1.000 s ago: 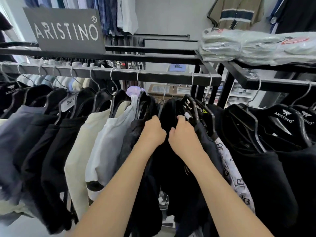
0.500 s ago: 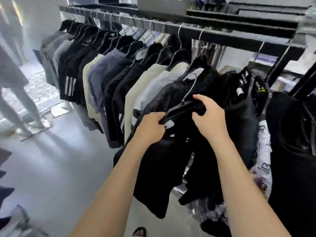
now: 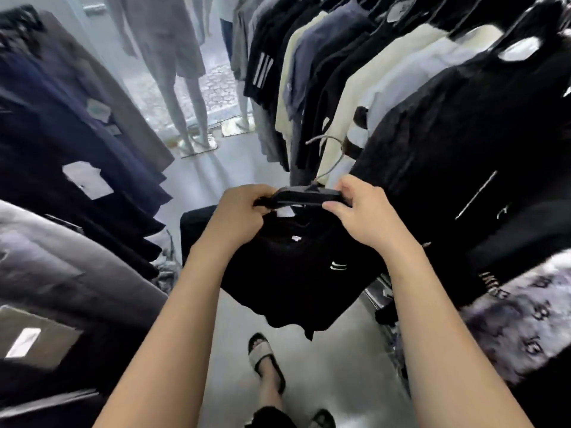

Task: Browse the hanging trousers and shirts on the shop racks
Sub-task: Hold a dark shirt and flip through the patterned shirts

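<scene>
Lifted off rail: black shirt (image 3: 296, 261) | hands grip hanger (image 3: 304, 196) ends | racked shirts (image 3: 355, 75) right, trousers (image 3: 61, 149) left

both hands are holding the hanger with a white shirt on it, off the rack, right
Not quite: the shirt is black, not white. The head view shows the left hand and right hand gripping the ends of the hanger, off the rack.

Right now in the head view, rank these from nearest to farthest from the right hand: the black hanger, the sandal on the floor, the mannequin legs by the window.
1. Black hanger: gripped by the right hand.
2. Sandal: lower left, on the floor.
3. Mannequin legs: far upper left, by the window.
</scene>
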Demonstrator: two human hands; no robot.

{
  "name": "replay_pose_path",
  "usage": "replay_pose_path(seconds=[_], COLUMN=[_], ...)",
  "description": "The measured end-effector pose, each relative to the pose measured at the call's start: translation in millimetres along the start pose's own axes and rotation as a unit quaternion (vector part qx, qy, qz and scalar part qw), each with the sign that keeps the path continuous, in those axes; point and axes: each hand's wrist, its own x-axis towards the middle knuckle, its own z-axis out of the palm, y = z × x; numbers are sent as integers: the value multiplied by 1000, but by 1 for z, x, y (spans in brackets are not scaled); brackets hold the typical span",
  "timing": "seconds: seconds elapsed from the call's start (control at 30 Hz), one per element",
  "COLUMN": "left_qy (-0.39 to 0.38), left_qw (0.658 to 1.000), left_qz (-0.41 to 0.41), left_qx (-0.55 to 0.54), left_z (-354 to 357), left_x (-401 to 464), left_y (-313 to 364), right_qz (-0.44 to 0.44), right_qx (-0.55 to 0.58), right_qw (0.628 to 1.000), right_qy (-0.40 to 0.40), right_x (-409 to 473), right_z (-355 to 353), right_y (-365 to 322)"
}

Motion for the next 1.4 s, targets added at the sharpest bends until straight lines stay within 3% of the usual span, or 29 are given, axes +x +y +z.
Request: replay_pose_path(seconds=[0.17,0.27,0.33,0.43,0.57,0.8,1.07,1.2,1.3,1.4], left_qy=[231,295,269,156,99,132,156,124,76,33], left_qw=[967,950,957,968,934,919,959,977,986,994], left_qz=[-50,-84,-112,-166,-215,-230,-201,-139,-119,-90], left_qx=[94,55,11,-109,-266,-291,-127,-105,-88,-55], left_z=[11,20,24,30,27,23,2,-8,-13,-21], left_x=[-25,-45,-57,-65,-58,-55,-45,-41,-40,-36], left_y=[-50,-56,-48,-32,-26,-43,-44,-37,-29,-19], right_qz=[-18,-2,5,7,14,13,60,106,175,225], right_qx=[20,21,28,43,117,264,370,323,295,199], right_qw=[999,998,998,998,991,942,898,927,938,947], right_qy=[-45,-56,-57,-47,-63,-207,-231,-160,-38,109], right_x=[-8,-12,-14,-18,-28,-31,-27,-16,-9,-8], right_z=[39,55,65,83,104,117,114,81,49,18], right_y=[-23,-30,-35,-44,-56,-53,-51,-41,-27,-12])
